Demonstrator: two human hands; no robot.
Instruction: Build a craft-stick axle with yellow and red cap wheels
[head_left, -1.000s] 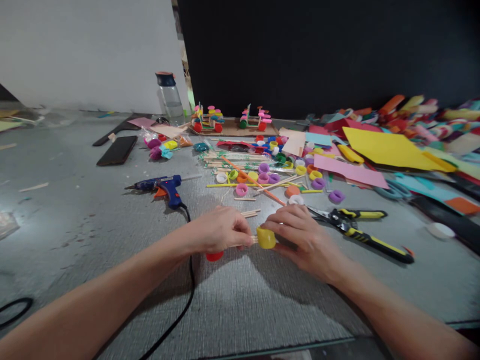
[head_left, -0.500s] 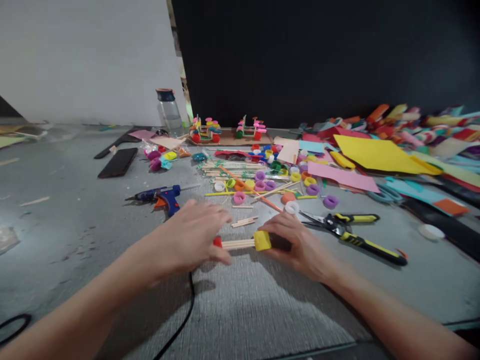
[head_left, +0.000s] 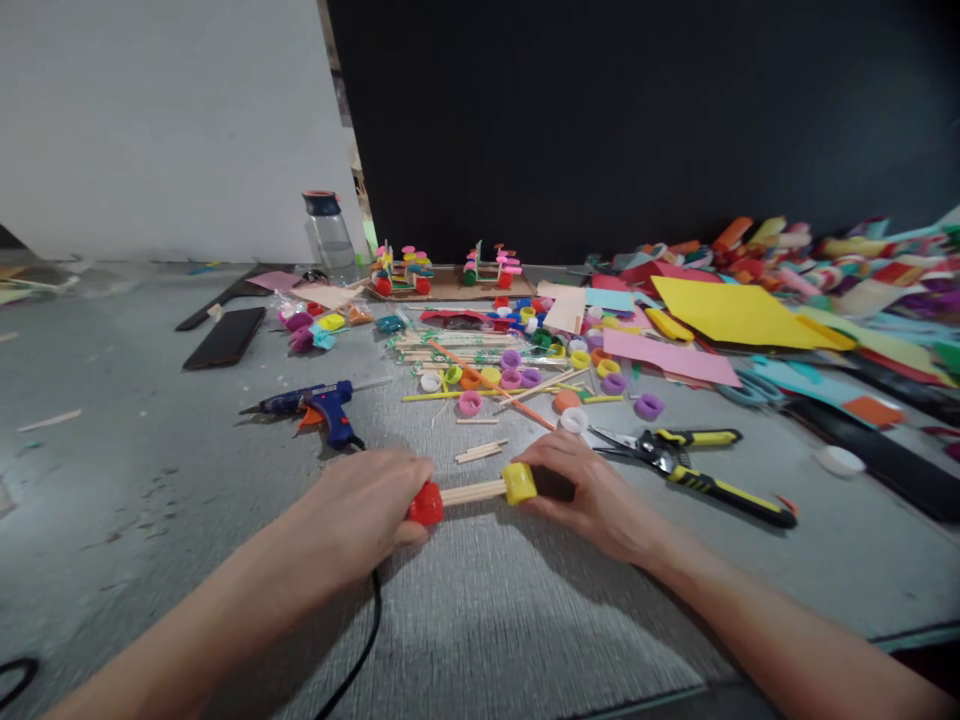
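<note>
"The fingers of the left hand, what do they have?"

"A red cap. They pinch it, the thumb on its near side."

"And the right hand?"

"Its fingers pinch a yellow cap, thumb near, the others on the far side. Pale sticks run side by side between the two caps."

"Where on the counter is that?"

"Over the near middle part. Whether the caps touch the surface, I cannot tell."

"What lies around the hands?"

"Just beyond the pale sticks, a few short sticks lie loose. Far and left of them is a blue glue gun; its black cord reappears on the near side of the left hand. To the right are pliers, their black and yellow handles spread, with a white ring near their tips."

"And farther off?"

"Coloured rings are scattered across the middle. Beyond them two small models stand on cardboard, with a clear bottle to their left. A yellow sheet lies on the far right."
</note>
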